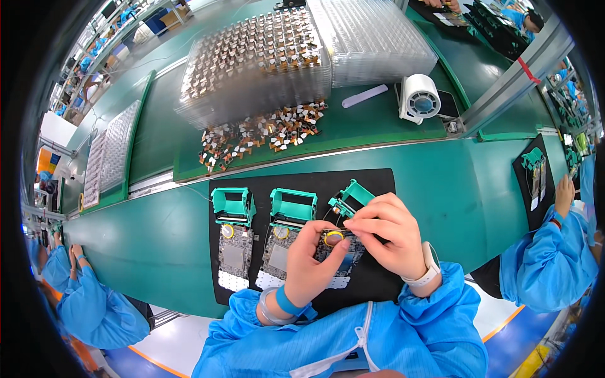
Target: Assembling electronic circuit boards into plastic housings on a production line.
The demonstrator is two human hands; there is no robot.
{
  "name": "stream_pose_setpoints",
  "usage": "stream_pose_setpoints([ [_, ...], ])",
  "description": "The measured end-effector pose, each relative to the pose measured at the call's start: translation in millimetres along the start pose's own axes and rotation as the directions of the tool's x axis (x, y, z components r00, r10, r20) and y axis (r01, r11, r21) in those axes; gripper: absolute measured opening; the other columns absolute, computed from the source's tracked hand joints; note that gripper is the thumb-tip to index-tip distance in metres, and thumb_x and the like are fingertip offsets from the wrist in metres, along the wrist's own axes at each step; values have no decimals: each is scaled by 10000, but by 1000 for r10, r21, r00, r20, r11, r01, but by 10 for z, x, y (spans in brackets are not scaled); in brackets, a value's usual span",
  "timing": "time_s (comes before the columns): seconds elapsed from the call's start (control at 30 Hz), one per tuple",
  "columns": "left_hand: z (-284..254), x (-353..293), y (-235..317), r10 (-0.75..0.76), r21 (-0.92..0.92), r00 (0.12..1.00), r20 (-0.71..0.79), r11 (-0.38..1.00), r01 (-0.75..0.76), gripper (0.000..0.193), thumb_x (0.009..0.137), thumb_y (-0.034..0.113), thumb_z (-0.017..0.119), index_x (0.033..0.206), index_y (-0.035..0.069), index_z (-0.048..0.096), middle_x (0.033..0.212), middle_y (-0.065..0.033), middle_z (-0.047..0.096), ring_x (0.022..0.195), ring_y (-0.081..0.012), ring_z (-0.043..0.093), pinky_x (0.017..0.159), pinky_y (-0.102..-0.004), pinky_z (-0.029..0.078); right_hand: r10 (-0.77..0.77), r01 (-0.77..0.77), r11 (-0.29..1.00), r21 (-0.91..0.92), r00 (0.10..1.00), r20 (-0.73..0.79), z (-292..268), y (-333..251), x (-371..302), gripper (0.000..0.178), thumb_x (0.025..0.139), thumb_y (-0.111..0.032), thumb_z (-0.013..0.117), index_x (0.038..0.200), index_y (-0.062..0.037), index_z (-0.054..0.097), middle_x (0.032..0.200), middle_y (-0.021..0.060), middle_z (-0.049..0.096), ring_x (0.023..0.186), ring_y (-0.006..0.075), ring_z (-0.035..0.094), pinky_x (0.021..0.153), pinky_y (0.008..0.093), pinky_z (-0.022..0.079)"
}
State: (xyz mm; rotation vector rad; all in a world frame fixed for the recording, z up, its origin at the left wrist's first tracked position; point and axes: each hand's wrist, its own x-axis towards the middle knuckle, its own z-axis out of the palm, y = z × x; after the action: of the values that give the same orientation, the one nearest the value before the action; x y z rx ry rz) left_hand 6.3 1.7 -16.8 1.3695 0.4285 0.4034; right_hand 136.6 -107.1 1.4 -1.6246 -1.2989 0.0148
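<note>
On a black mat (302, 179) lie three circuit boards, each joined to a teal plastic housing. My left hand (310, 261) grips the rightmost circuit board (345, 263), its thumb beside a yellow-rimmed round cell (333, 238). The fingertips of my right hand (389, 236) are pinched together just below that board's tilted teal housing (357, 194); what they hold is too small to make out. To the left, the middle board (277, 255) lies below its upright housing (294, 206). Farther left is another board (233, 255) with its housing (232, 205).
Beyond the mat, a ledge bears a pile of small flex-cable parts (265, 133), a stack of filled clear trays (252, 63) and other clear trays (372, 38). A white fan (420, 99) stands by a metal post (517, 75). Co-workers in blue sit on both sides.
</note>
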Motion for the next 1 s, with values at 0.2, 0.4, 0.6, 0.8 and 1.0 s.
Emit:
stream_pose_setpoints([
  [0.2, -2, 13, -7, -5, 5, 1000, 7, 1000, 5, 242, 832, -31, 634, 1020, 20, 490, 854, 2, 558, 778, -31, 509, 663, -165, 402, 20, -20, 1000, 12, 1000, 23, -7, -6, 3, 252, 704, 21, 676, 936, -76, 688, 846, 45, 620, 801, 241, 550, 716, 341, 440],
  [0.4, 5, -9, -32, 15, -42, 999, -45, 999, -17, 217, 843, -2, 633, 1022, 10, 513, 877, -11, 578, 812, -53, 531, 719, -190, 431, 44, -54, 990, 130, 996, 78, -34, -64, 31, 272, 711, 48, 639, 958, -61, 668, 839, 52, 605, 796, 259, 537, 766, 360, 425],
  [0.6, 52, -69, -118, 175, 193, 972, -154, 970, -144, 193, 819, 19, 662, 970, 12, 541, 821, -28, 605, 731, -70, 553, 661, -213, 454, 186, -220, 909, 353, 974, 127, 65, -12, -57, 347, 692, 98, 587, 1005, -45, 547, 862, 55, 580, 916, 245, 507, 841, 365, 406],
  [0.8, 56, -61, -134, 173, 189, 971, -167, 972, -141, 217, 802, 34, 682, 968, 9, 544, 825, -38, 606, 732, -70, 554, 666, -214, 455, 229, -261, 877, 403, 965, 127, 102, 28, -79, 312, 694, 93, 594, 971, -43, 545, 882, 56, 573, 917, 241, 512, 858, 359, 412],
  [1.0, 8, -60, -132, 143, -45, 986, -81, 988, -147, 257, 846, -32, 613, 1065, 14, 487, 935, -44, 577, 840, -66, 539, 726, -197, 439, 147, -188, 875, 446, 981, 126, 51, 77, -2, 249, 727, 39, 649, 951, -49, 585, 943, 60, 583, 943, 237, 524, 855, 339, 419],
])
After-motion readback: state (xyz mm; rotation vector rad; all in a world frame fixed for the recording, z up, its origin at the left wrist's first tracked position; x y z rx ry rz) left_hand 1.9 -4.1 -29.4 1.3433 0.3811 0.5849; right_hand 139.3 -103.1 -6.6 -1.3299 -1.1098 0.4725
